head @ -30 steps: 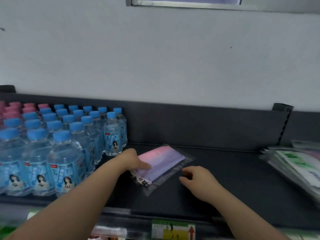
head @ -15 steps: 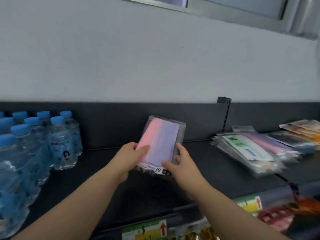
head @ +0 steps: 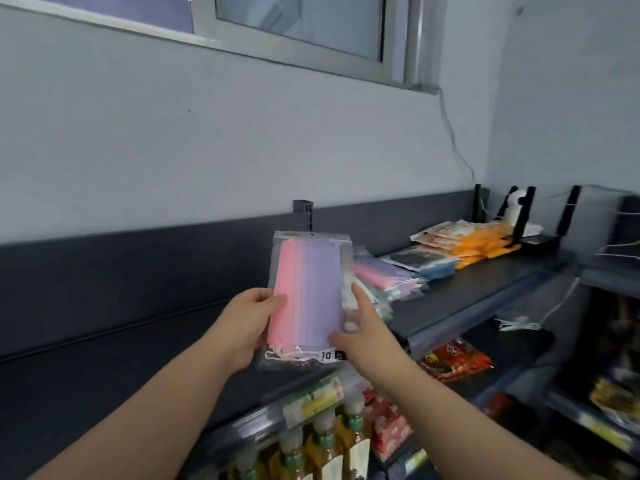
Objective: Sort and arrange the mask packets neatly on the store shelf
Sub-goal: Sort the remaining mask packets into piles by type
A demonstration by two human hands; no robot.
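Observation:
A clear packet of pink and purple masks [head: 308, 296] stands upright in the air above the dark shelf [head: 104, 362]. My left hand [head: 247, 322] grips its left edge. My right hand [head: 363, 332] holds its lower right corner, with the fingers along the right edge. Just behind and to the right, a pile of similar pink-purple packets [head: 384, 277] lies on the shelf. Further right lie dark and blue packets [head: 424, 261], then orange and red packets [head: 467, 239].
The shelf's back panel [head: 173, 261] runs behind my hands. A white cable [head: 453, 133] hangs down the wall from the window. Black stands [head: 523, 216] sit at the shelf's far right. Bottles and red snack packs [head: 457, 362] fill the lower shelves.
I lifted the packet off the shelf and stood it upright in both hands. The view swung right, so the water bottles left the frame and the packet piles came in.

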